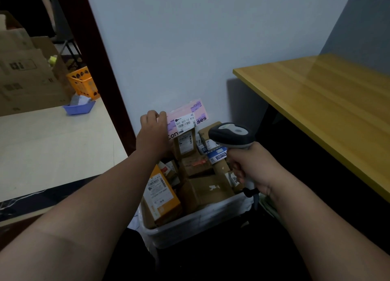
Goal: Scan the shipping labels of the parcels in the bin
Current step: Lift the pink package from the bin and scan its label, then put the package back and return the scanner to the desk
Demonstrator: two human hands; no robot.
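Pink flat parcel stands at centre frame, at the bin's far end against the wall. Left hand pinches its top-left corner, white label facing the camera. Looks light and thin, probably bendy; judging by that, hold it by an edge and keep fingers off the barcode. Right hand is closed around the scanner handle, head aimed toward the parcels, lower centre-right. Other cartons look stiffer.
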